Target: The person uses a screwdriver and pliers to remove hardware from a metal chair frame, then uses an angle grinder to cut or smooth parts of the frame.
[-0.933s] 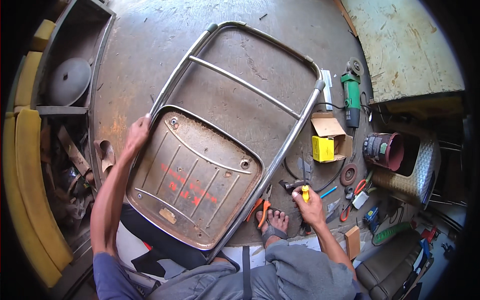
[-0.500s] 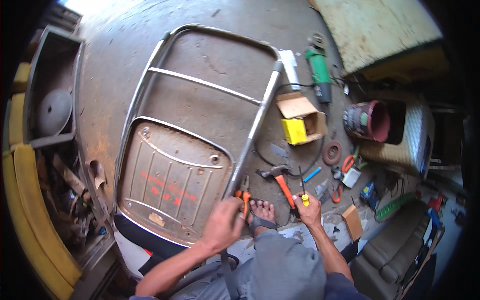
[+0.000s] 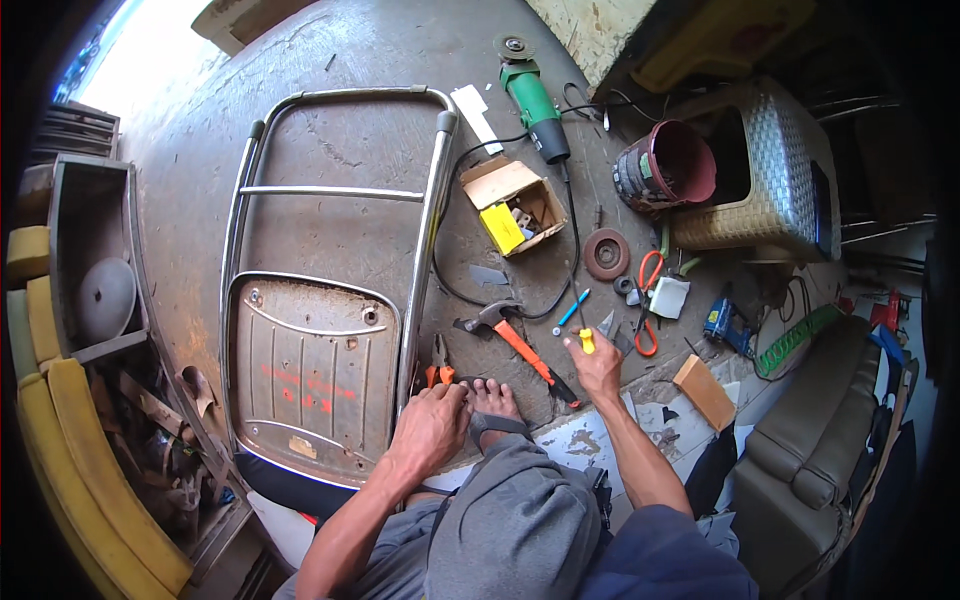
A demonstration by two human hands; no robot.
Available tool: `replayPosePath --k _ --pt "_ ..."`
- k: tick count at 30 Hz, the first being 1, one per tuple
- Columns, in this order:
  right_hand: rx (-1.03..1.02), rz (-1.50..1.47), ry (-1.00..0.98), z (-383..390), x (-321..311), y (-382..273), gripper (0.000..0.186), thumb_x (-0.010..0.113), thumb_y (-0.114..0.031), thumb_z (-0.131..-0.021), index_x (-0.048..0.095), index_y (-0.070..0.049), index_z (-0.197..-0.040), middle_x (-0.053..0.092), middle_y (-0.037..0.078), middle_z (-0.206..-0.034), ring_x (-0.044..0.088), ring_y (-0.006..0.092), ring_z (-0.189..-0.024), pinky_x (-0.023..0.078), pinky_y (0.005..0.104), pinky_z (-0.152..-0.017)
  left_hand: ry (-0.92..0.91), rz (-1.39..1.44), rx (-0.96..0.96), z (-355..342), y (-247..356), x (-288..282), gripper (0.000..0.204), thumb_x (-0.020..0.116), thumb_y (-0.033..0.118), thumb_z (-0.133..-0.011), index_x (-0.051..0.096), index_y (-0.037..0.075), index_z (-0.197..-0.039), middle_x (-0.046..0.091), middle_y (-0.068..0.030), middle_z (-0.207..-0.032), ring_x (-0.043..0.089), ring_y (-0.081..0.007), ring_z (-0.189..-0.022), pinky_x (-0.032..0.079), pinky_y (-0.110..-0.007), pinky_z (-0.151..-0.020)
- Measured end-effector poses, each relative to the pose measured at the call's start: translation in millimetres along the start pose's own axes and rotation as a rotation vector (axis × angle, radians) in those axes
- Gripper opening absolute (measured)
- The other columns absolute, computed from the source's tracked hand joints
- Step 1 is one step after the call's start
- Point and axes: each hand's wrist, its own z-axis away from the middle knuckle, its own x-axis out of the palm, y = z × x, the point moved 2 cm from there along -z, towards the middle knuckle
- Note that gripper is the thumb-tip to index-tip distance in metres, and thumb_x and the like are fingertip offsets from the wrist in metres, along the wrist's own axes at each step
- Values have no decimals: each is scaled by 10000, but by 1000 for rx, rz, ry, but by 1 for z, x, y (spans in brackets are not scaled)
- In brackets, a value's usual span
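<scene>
Left hand (image 3: 428,425): fingers curled down at the orange-handled metal pliers (image 3: 440,374); whether they grip or only touch, cannot tell.

Sandalled bare foot (image 3: 494,402): just beside the left hand; pliers slipping from loose fingers could strike the toes.

Right hand (image 3: 598,370): fingers wrapped around the yellow-handled screwdriver (image 3: 587,342), thin shaft pointing away from the body; a slack grip could let it drop.

Orange-and-black-handled claw hammer (image 3: 522,346): on the floor between the hands.

Rusty brown metal seat pan (image 3: 318,375): underside up, left of the pliers, within the chromed tubular chair frame (image 3: 332,192), flat on the floor; a knock could shift both.

Open brown cardboard box (image 3: 498,184): beyond the hammer.

Green angle grinder (image 3: 536,108): farthest, disc outward; its black cable (image 3: 575,235) loops near the hammer, and a snag could drag the tool.
</scene>
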Motion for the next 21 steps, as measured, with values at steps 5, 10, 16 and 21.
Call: replayPosePath --k 5,10,16,21 --pt "-136 78 -5 -6 19 7 195 737 -207 -868 699 -40 -962 658 164 -876 655 357 -833 495 443 -736 13 35 66 -4 7 8 236 611 200 -940 629 -3 -1059 652 -217 -948 641 -417 -916 516 -494 -822" --pt "-258 92 -41 -4 24 -46 224 733 -159 -857 671 -29 -1029 631 174 -886 634 393 -849 495 458 -757 189 462 -187 -19 11 5 281 581 228 -960 666 0 -1100 696 -244 -997 676 -418 -941 524 -488 -822" --pt "-301 247 -44 -16 36 2 247 748 -154 -840 634 -5 -1000 620 206 -906 621 425 -865 485 486 -750 230 507 -181 -19 -4 11 294 579 231 -964 680 6 -1123 709 -235 -1015 683 -415 -957 538 -461 -837" --pt "-165 239 -147 -15 30 7 180 691 -145 -899 652 -2 -1001 649 143 -743 644 344 -656 497 423 -606 71 956 -379 -18 -20 46 331 536 230 -1019 638 -30 -1198 730 -147 -1044 710 -203 -926 552 -336 -849"
